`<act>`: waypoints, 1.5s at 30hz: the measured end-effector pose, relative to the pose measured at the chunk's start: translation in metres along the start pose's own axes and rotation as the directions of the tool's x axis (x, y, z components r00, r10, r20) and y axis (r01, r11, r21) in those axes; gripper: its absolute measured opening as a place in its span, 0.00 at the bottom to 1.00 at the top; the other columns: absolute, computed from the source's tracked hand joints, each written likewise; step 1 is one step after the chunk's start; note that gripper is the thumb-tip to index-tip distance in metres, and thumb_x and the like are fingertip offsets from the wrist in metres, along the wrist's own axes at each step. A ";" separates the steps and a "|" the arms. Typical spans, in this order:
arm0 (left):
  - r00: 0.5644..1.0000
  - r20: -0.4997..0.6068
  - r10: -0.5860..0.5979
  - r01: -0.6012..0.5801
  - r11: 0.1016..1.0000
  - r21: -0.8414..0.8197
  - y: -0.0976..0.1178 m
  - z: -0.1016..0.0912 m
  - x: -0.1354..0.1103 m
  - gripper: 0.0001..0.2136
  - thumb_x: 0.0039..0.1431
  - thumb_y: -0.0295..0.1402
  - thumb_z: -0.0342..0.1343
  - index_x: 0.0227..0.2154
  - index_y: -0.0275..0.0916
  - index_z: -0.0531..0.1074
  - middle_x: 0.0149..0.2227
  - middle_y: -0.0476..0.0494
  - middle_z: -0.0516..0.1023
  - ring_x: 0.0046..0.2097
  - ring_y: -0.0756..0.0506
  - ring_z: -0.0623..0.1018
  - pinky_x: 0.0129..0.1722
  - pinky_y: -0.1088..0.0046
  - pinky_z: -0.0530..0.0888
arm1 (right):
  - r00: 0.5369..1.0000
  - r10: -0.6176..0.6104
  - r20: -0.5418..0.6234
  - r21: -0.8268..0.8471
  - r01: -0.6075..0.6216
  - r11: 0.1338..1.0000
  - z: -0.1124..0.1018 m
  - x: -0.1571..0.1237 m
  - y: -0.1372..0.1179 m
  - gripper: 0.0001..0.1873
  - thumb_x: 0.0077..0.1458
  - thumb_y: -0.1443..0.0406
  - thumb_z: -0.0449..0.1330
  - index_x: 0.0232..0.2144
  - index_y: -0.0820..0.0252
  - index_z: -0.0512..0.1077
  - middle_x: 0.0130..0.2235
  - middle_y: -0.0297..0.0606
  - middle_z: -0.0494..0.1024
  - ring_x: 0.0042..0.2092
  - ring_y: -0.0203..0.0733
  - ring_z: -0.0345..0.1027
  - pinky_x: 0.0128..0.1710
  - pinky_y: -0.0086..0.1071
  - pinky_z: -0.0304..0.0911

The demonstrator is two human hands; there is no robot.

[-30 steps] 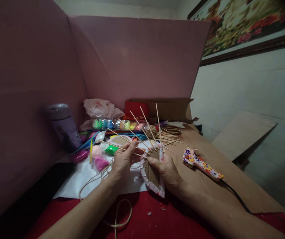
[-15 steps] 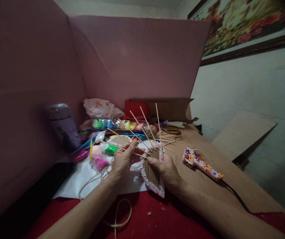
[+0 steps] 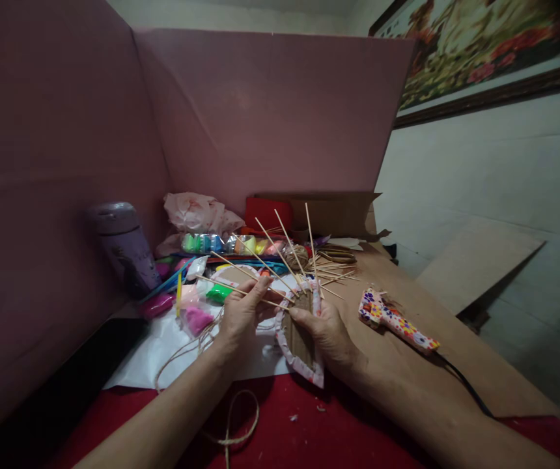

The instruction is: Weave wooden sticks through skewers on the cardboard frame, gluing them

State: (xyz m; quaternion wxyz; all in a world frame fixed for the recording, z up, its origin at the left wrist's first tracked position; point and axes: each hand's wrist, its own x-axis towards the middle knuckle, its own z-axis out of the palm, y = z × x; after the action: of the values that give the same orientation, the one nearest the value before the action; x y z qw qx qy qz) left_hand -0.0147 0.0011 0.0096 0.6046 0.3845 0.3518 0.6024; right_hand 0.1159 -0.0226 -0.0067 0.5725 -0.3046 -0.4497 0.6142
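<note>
An oval cardboard piece (image 3: 300,339), its rim wrapped in pale patterned fabric, is gripped by my right hand (image 3: 327,331), thumb pressed on its face. Several thin wooden skewers (image 3: 280,255) fan out from its upper edge. My left hand (image 3: 243,306) pinches the lowest skewer (image 3: 276,303) close to where it meets the cardboard. Natural twine (image 3: 181,352) runs below my left hand over white paper and loops onto the red cloth. Behind the left hand lies a second fabric-rimmed cardboard piece (image 3: 234,275).
A flower-patterned glue gun (image 3: 397,322) with a black cord rests on the brown board at right. Loose skewers (image 3: 331,270) and scissors (image 3: 338,254) lie behind my hands. Bagged coloured clay (image 3: 196,319) and a purple bottle (image 3: 126,247) stand left. Pink panels (image 3: 270,117) close off the back.
</note>
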 end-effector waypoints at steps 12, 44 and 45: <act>1.000 -0.010 -0.018 0.018 1.000 0.006 -0.001 -0.001 0.000 0.14 0.41 0.41 0.63 0.25 0.35 0.71 0.23 0.45 0.77 0.23 0.51 0.75 0.22 0.80 0.70 | 1.000 -0.002 -0.008 -0.033 0.001 0.999 -0.001 0.000 0.000 0.13 0.40 0.62 0.64 0.31 0.62 0.73 0.28 0.37 0.77 0.28 0.38 0.67 0.28 0.29 0.62; 0.999 -0.027 -0.029 0.029 0.999 0.014 -0.002 -0.002 0.001 0.14 0.42 0.41 0.63 0.25 0.35 0.69 0.22 0.46 0.77 0.22 0.52 0.75 0.21 0.80 0.69 | 1.000 0.011 -0.011 -0.091 -0.012 0.996 -0.004 0.002 0.004 0.12 0.40 0.62 0.63 0.29 0.63 0.73 0.29 0.38 0.77 0.28 0.39 0.67 0.29 0.31 0.62; 0.999 -0.028 -0.030 0.030 0.999 0.012 -0.002 -0.001 0.000 0.14 0.42 0.41 0.63 0.24 0.35 0.69 0.22 0.46 0.77 0.22 0.52 0.75 0.21 0.80 0.69 | 1.000 0.011 -0.012 -0.091 -0.012 0.996 -0.004 0.002 0.003 0.12 0.40 0.62 0.63 0.29 0.63 0.73 0.29 0.37 0.77 0.28 0.39 0.67 0.29 0.31 0.62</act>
State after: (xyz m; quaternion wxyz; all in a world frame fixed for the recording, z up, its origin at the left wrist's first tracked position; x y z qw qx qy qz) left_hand -0.0150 0.0016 0.0071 0.6062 0.3747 0.3696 0.5963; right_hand 0.1177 -0.0197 -0.0110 0.5570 -0.3364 -0.4722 0.5947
